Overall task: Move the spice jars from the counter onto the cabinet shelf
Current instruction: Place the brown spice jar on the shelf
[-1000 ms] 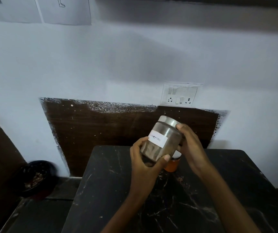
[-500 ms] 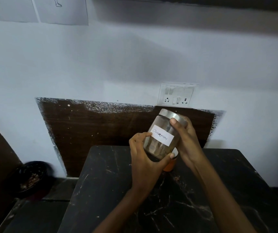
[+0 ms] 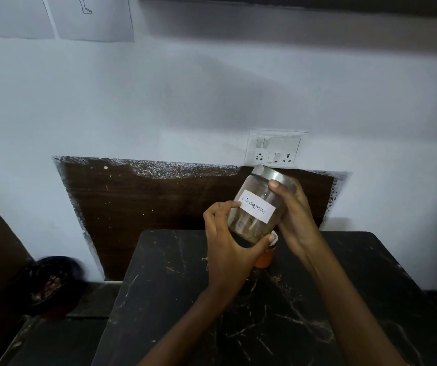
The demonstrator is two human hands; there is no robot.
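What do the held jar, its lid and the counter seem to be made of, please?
The jar looks like clear glass or plastic: contents show through. Its lid seems brushed metal, with a dull silver sheen. The counter seems polished black stone, perhaps marble, with pale veins.
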